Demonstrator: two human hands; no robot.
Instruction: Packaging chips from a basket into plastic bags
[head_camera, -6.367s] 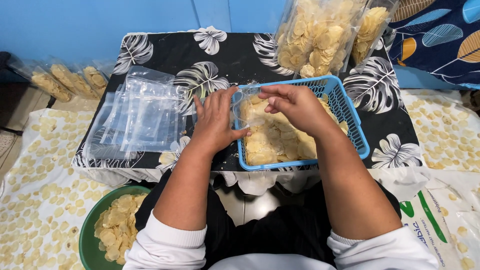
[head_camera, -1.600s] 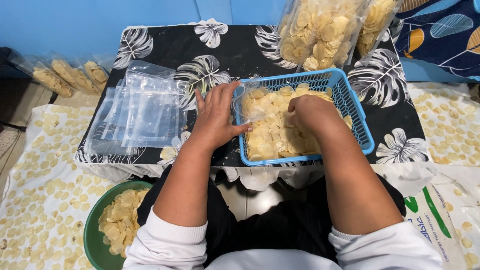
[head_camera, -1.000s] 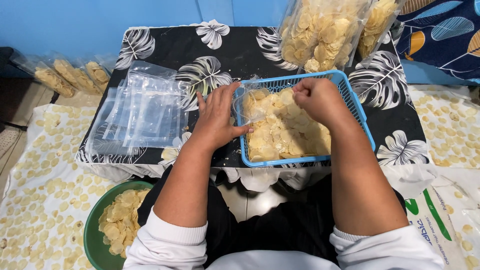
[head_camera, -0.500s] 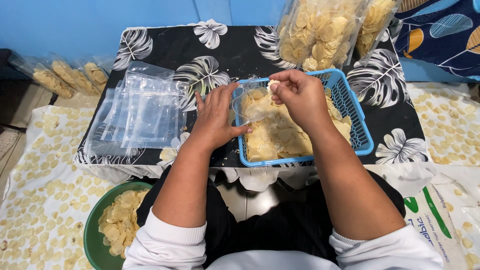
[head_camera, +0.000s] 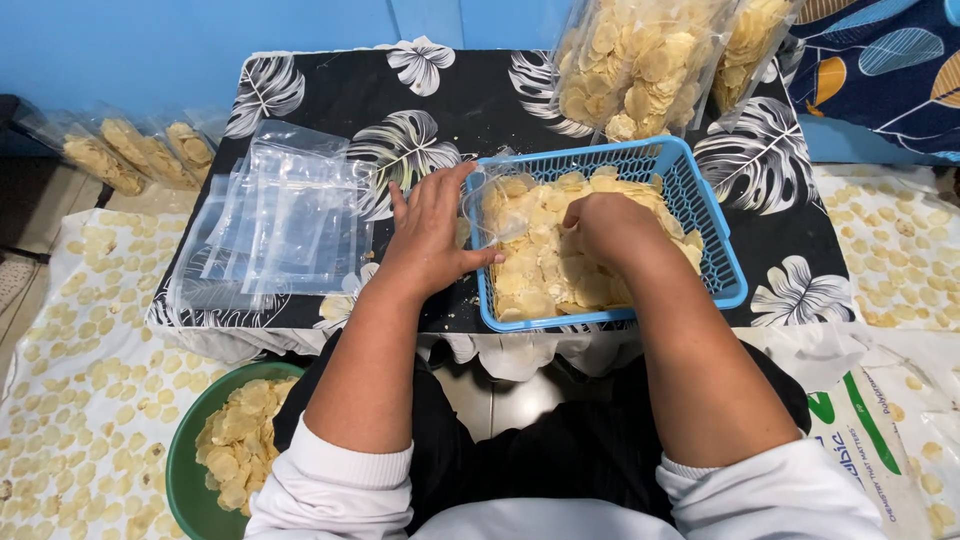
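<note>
Two bare hands work at a blue plastic mesh basket (head_camera: 715, 240) of thin, pale yellow chips (head_camera: 540, 270): the left hand (head_camera: 432, 232) pinches a small clear plastic bag (head_camera: 497, 205) open at its rim, while the right hand (head_camera: 605, 225) is curled over the chips beside it, probably light, brittle, best scooped loosely.

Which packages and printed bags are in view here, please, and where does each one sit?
Filled chip bags: table's far edge, clear, pale yellow.
Empty clear bags: stacked left of the blue basket.
Small filled bags: floor, far left.
Printed sack: lower right, white with green.
</note>
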